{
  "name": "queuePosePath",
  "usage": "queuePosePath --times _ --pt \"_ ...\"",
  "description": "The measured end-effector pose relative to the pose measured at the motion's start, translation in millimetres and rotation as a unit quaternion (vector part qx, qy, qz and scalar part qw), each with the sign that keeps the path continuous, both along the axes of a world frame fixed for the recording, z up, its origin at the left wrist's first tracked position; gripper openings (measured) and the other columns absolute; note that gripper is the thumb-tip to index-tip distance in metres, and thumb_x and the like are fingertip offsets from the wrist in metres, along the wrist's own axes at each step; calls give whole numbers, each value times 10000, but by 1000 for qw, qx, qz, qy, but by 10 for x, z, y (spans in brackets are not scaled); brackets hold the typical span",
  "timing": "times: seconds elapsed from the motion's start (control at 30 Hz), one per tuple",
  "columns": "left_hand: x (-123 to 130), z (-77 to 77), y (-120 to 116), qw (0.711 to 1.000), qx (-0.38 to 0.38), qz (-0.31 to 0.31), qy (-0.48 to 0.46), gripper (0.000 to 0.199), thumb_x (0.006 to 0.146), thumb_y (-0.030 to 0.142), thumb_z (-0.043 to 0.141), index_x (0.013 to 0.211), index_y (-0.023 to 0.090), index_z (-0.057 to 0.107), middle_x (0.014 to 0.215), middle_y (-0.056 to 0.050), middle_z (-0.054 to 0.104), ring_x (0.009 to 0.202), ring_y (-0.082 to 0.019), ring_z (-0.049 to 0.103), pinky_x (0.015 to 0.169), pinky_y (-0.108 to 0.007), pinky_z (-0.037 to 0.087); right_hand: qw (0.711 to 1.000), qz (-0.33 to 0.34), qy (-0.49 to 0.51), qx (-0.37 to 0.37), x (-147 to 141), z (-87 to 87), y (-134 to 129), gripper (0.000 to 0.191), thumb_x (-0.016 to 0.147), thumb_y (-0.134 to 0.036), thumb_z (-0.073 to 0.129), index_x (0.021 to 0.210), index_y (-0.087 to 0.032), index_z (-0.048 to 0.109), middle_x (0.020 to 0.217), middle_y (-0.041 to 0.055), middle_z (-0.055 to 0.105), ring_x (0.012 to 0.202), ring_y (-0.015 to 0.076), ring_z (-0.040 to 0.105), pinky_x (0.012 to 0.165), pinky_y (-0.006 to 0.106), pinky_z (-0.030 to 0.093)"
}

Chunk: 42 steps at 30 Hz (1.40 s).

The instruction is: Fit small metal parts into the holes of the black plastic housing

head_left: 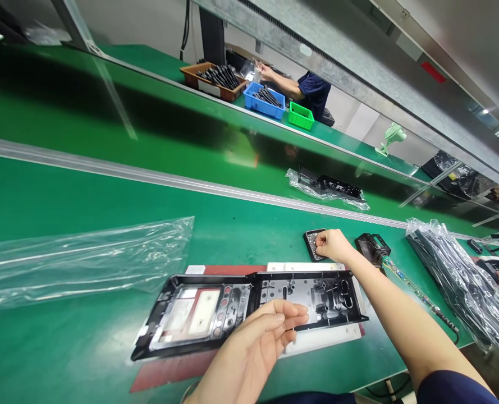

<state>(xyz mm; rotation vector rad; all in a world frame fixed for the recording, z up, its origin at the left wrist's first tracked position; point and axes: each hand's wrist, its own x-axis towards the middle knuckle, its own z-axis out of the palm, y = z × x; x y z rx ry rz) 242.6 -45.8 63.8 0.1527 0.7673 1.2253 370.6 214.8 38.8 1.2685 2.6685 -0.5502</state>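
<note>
One long, clear plastic sheet point(89, 261) is lying left of one long, black, shallow plastic housing point(255, 294), which is resting on red and white boards. Far beyond the housing, one brown rectangular bin point(231, 93) is holding black rods, too many to count. The left hand point(257, 345) is hovering over the housing's middle, its fingers loosely curved and slightly apart at the tips. Farther off beyond the housing, one blue bin point(260, 106) is holding dark rods, and one bright green bin point(301, 120) is standing beside it. Just beyond the housing's right half, one small black tray point(307, 245) is containing tiny metal pieces, uncountable here; the right hand point(337, 247) is dipping bunched fingertips there, the view not showing whether they are pinching one. Right of the housing, one clear-wrapped dark bundle point(455, 280) is lying.
</note>
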Motion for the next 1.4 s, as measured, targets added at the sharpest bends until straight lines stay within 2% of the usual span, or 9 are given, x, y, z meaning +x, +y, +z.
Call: queuePosePath --times 0.2,0.37,0.5,0.6,0.8,0.9,1.0,1.13,1.4 --pt "7 15 18 998 -23 31 -46 210 776 329 686 944 203 691 1134 -80 667 1299 -284 466 1124 -414 327 986 -54 150 -54 75 204 -141 203 876 15 722 765 -96 592 695 -39 532 659 140 575 643 223 512" --pt "40 46 42 991 -45 75 -105 405 779 252 662 1157 106 674 1239 -141 655 1319 -287 494 1188 -411 354 933 61 317 -159 105 536 -854 196 697 39 531 713 -131 627 743 -24 605 673 122 581 555 161 410" --pt "62 93 58 989 -33 89 -117 373 815 176 616 1174 88 668 1183 -157 686 1210 -302 588 1183 -483 386 898 147 359 -209 84 631 -1348 99 764 -119 539 748 -169 623 793 -22 612 668 112 564 607 176 461" --pt "67 104 59 988 -27 95 -120 302 811 135 605 1093 98 709 1150 -144 704 1202 -295 602 1195 -470 386 897 161 353 -210 100 668 -1442 118 855 -108 540 825 -178 630 847 -14 625 726 117 584 677 188 494" --pt "55 79 10 989 -27 83 -122 418 782 222 638 1169 80 708 1260 -152 672 1347 -316 499 1203 -432 383 940 113 318 -50 264 642 -972 136 904 -121 552 834 -175 656 827 -4 644 723 148 590 684 249 463" --pt "45 78 -2 991 -22 74 -107 441 774 275 663 1174 98 715 1275 -144 668 1377 -336 464 1201 -461 376 973 38 226 26 312 497 -561 187 829 31 621 825 -144 686 803 10 653 715 166 597 705 273 450" --pt "37 71 2 992 -23 72 -103 442 762 302 684 1157 110 728 1272 -144 671 1379 -341 460 1190 -464 385 995 7 102 22 261 339 -252 187 855 73 686 837 -113 677 769 -5 636 725 168 618 762 289 506" --pt "29 49 9 993 -31 68 -96 445 761 324 697 1156 120 730 1302 -135 656 1386 -333 450 1193 -446 378 1000 9 -18 11 99 223 -98 140 903 16 736 886 -111 679 806 -2 632 803 182 642 889 364 543" --pt "20 39 -23 995 -37 59 -70 483 748 378 732 1174 151 724 1349 -112 630 1413 -327 410 1199 -439 371 999 4 -41 5 -3 158 -60 148 918 16 705 855 -112 665 855 10 636 876 194 640 928 377 533"
